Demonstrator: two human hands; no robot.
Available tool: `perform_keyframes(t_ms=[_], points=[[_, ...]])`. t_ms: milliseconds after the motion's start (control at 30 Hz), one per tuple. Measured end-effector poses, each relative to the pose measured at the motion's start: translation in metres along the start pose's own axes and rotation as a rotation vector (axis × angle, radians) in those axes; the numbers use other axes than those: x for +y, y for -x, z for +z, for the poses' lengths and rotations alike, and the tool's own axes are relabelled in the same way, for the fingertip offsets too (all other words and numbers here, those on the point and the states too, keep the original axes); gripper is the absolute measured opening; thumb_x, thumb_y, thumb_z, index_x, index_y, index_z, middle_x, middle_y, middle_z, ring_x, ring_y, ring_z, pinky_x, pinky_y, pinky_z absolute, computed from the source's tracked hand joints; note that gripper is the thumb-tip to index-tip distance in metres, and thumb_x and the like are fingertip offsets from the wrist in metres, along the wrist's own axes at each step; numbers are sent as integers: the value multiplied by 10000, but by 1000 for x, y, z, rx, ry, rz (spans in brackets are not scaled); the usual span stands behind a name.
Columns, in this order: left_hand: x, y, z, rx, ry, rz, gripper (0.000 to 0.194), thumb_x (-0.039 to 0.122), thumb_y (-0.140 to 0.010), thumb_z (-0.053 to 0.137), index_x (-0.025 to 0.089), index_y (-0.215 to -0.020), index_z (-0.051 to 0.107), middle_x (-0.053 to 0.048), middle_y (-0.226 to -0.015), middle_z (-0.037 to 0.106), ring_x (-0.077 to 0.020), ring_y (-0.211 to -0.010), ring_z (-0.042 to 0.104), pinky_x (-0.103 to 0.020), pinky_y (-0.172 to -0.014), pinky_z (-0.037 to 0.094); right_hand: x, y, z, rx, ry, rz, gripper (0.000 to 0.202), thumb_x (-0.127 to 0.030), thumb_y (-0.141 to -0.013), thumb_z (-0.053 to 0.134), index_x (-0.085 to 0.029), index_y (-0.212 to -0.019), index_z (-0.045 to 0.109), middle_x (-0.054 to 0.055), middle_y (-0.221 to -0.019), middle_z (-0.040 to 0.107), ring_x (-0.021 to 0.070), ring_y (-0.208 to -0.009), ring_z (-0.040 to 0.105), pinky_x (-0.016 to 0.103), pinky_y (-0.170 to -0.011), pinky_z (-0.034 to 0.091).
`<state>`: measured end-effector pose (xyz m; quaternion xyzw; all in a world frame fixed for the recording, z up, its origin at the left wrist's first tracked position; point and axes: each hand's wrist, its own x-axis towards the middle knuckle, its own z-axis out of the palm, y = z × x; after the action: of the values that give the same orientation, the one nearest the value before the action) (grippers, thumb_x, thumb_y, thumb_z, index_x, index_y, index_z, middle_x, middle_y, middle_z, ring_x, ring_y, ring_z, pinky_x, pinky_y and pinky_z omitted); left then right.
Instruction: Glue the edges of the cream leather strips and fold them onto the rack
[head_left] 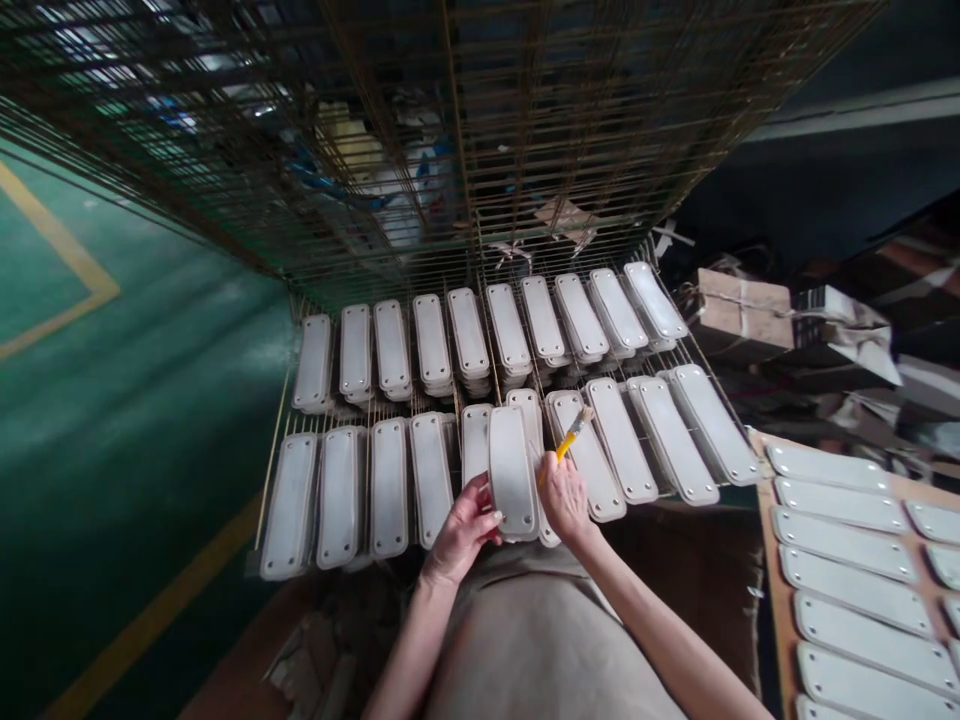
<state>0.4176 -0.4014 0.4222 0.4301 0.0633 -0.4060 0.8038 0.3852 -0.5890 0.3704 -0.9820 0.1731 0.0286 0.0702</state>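
Observation:
A long grey-white piece with rounded ends and small holes or studs (513,465) is tilted up in front of me. My left hand (466,528) pinches it near its lower left edge. In my right hand (564,495) is a yellow-handled paintbrush (574,435), its bristles pointing up and to the right. That hand is close beside the right edge of the held piece; whether it touches it I cannot tell. Similar pieces lie in two rows of stacks on the wire rack shelf (480,398), and one stack (390,485) is just left of my left hand.
Tall wire shelving (465,120) rises behind the rows. At right, a board (772,560) carries more of the same pieces, and tied cardboard bundles (742,305) lie beyond it. Green floor with a yellow line (64,235) extends on the left.

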Motion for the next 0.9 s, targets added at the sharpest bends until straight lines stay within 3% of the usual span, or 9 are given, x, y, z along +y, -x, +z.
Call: perform_keyframes(t_ms=[267,533,700,900], points=[[31,10,-13,82,-40,86,543,224,-752,712,269,-1251,502,-16,-989,630,-96,-692,572,-180,-505,471,-9,-6,6,14,-179,91,51,-217,-888,540,-200,-874,494,57,-758,592,217,-738,580,311,-674,380],[34,10,-30,194,-69,85,593,241,-717,740,262,-1260,504,-15,-1000,635,-86,-686,573,-174,-511,467,-18,-4,5,110,-416,94,65,-240,-880,474,-219,-881,413,20,-813,572,159,-640,553,259,-560,398],[34,3,-30,198,-82,72,607,228,-727,733,254,-1281,487,-25,-1047,632,-94,-727,579,-183,-548,494,-5,12,-26,256,-575,65,140,-354,-912,448,-218,-885,432,8,-786,549,161,-663,542,276,-613,464],[22,-28,-14,51,-97,45,552,231,-743,719,242,-1253,510,-11,-977,627,-99,-736,583,-180,-552,494,54,61,-83,483,-581,207,300,-504,-880,548,-209,-868,494,52,-869,618,173,-704,595,279,-637,493]])
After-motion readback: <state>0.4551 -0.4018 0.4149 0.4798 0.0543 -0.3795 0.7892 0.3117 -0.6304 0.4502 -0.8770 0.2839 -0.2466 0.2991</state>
